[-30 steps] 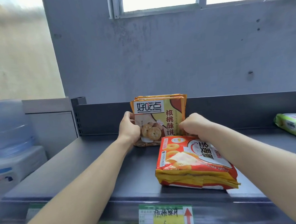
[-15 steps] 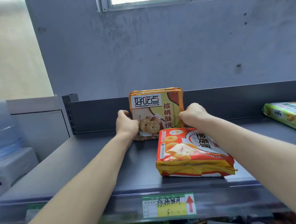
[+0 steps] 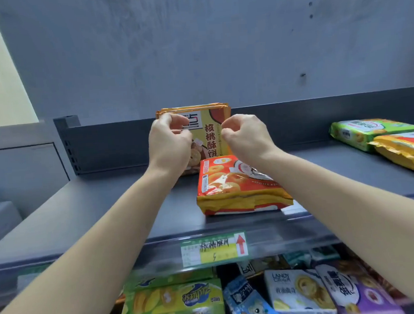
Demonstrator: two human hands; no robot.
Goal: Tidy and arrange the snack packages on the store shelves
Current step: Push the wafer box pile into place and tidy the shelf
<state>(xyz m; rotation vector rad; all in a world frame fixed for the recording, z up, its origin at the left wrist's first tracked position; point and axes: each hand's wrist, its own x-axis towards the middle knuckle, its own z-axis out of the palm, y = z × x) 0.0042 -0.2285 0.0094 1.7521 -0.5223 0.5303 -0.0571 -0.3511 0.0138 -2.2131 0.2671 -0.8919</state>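
A stack of yellow-orange walnut cookie packs [image 3: 210, 134] stands upright against the back rail of the top shelf [image 3: 106, 208]. My left hand [image 3: 169, 142] hovers in front of its left half, fingers loosely curled, holding nothing. My right hand [image 3: 245, 135] hovers at its right edge, also loosely curled and empty. I cannot tell whether the fingertips touch the pack. A red-orange cookie bag [image 3: 237, 189] lies flat on the shelf just in front of the stack, under my right wrist.
At the shelf's right end lie a green pack [image 3: 368, 132] and an orange-yellow bag [image 3: 406, 150]. A price label with a red arrow [image 3: 213, 248] hangs on the shelf's front edge. Several snack packs [image 3: 172, 304] fill the shelf below.
Both hands have let go of the upright packs' sides and risen in front of them with fingers curled. The view has tilted down, showing the lower shelf.
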